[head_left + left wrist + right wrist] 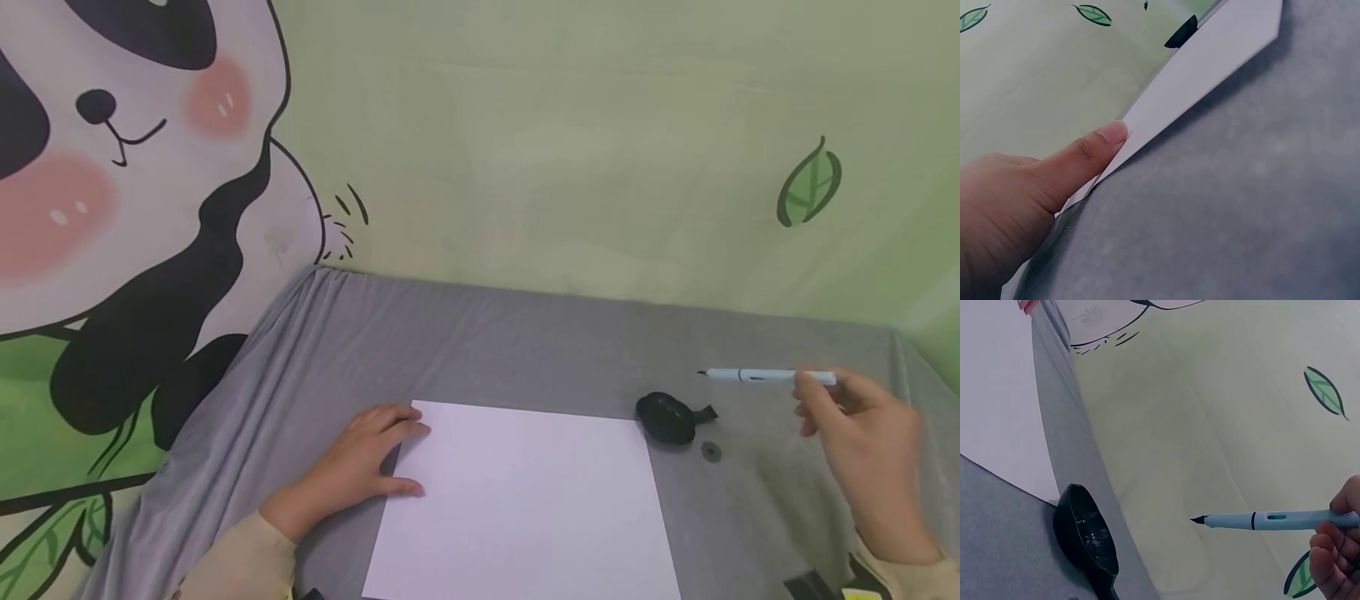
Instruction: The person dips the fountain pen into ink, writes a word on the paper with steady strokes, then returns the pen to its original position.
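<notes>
A light blue fountain pen (765,376) with a dark nib is pinched in my right hand (870,442) above the right part of the grey cloth, nib pointing left. The right wrist view shows the same fountain pen (1266,520) held level, its nib uncovered. My left hand (360,462) rests at the left edge of a blank white sheet of paper (525,508), thumb and fingers spread. In the left wrist view the thumb (1094,150) lies on the edge of the sheet (1191,81). A black scoop-like dish (666,418) with a short handle sits at the sheet's far right corner.
Beside the dish lies a small dark disc (711,452) with a hole in it. Grey cloth (487,333) covers the table and hangs in folds at the left. Behind stands a pale green wall (555,167) with a painted panda and leaves.
</notes>
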### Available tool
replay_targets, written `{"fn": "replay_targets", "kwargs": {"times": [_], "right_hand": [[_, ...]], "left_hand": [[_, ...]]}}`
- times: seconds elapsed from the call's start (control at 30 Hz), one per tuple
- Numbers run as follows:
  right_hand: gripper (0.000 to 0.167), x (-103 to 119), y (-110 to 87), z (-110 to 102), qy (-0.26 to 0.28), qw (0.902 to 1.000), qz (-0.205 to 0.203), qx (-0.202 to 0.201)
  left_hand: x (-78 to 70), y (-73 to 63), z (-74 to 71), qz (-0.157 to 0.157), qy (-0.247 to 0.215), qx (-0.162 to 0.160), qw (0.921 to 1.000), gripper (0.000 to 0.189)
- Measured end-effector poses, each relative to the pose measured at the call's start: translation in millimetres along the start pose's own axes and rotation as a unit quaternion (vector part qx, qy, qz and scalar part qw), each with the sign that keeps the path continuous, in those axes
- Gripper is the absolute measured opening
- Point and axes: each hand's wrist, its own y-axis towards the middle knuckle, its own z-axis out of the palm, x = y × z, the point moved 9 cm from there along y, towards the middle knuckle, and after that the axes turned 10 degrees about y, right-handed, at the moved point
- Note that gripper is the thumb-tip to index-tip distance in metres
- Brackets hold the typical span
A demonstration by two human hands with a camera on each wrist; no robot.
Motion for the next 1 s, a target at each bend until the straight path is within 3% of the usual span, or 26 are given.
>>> {"fn": "replay_targets", "kwargs": {"times": [0.23,0.43,0.6,0.83,1.0], "right_hand": [[0.009,1.7,2.3,8.4,0.034,0.9993,-0.014,0.004],[0.009,0.0,2.1,19.0,0.069,0.9962,-0.03,0.043],[0.022,-2.9,1.3,26.1,0.087,0.9928,-0.045,0.069],[0.024,-8.3,-1.4,30.7,0.064,0.9947,-0.037,0.072],[0.023,-10.2,-4.0,36.5,0.056,0.9921,-0.048,0.102]], "left_hand": [[0.8,-1.1,-1.0,0.001,-0.002,-0.004,1.0,0.07],[1.2,-1.3,-1.0,0.003,0.002,-0.005,1.0,0.069],[0.5,-0.7,-1.9,0.006,0.003,-0.007,1.0,0.07],[1.2,-0.8,-2.0,0.006,0.006,-0.007,0.9999,0.07],[0.4,-0.9,-1.3,0.008,0.008,-0.007,0.9999,0.07]]}}
